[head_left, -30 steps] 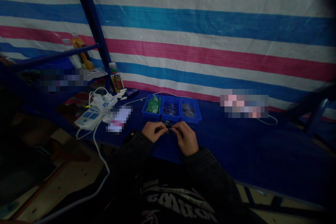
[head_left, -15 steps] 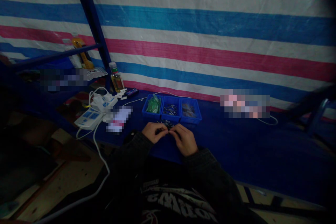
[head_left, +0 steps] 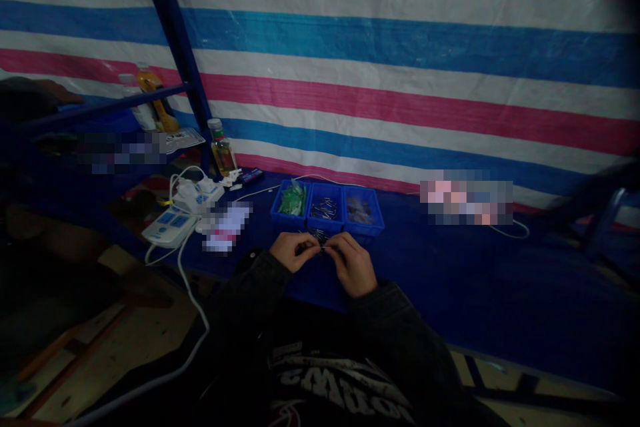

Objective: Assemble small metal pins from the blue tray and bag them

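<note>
My left hand (head_left: 293, 251) and my right hand (head_left: 354, 265) rest on the blue table (head_left: 450, 267), fingertips pinched together on a small thin metal part (head_left: 323, 248) between them. Both hands are closed. A little heap of dark metal parts (head_left: 315, 235) lies just beyond the fingers. Behind it stand three small blue bins: the left bin (head_left: 291, 203) holds green pieces, the middle bin (head_left: 325, 207) metal pins, the right bin (head_left: 361, 209) dark bits.
White power strips (head_left: 173, 220) with cables lie at the table's left end, a small bottle (head_left: 221, 149) of yellow liquid behind them. A blue rack post (head_left: 175, 40) rises at left. A striped tarp (head_left: 400, 60) backs the table. Wooden floor shows lower left.
My fingertips have drawn together from slightly apart and stay pinched on the small part. A dark shape has come into view at the far left edge.
</note>
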`<control>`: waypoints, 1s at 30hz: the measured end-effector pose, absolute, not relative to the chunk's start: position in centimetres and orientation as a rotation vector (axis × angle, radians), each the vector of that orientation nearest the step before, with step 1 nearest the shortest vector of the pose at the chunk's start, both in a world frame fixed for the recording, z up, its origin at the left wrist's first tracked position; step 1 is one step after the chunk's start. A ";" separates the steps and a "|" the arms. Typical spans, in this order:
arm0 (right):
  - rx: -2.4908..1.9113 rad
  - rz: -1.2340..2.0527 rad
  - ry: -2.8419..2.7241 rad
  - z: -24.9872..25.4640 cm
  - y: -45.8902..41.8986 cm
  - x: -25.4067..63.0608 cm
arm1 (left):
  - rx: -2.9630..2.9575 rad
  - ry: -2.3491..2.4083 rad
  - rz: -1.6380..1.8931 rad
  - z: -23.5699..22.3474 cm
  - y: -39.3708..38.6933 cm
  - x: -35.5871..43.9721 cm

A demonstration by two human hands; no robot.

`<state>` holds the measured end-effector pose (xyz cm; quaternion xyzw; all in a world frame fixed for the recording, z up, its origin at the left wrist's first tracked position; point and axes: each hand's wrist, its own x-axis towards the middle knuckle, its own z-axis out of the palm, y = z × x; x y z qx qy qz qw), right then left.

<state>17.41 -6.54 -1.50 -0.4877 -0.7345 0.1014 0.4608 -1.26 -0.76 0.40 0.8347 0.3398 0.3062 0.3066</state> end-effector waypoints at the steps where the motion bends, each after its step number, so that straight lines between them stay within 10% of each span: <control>1: -1.208 0.243 -1.796 -1.5 -6.5 17.4 | 2.203 0.916 0.820 0.4 -0.7 -1.3; 30: -1.424 0.215 -1.969 -2.4 -6.2 17.8 | 2.063 1.068 0.991 0.1 -0.5 -1.2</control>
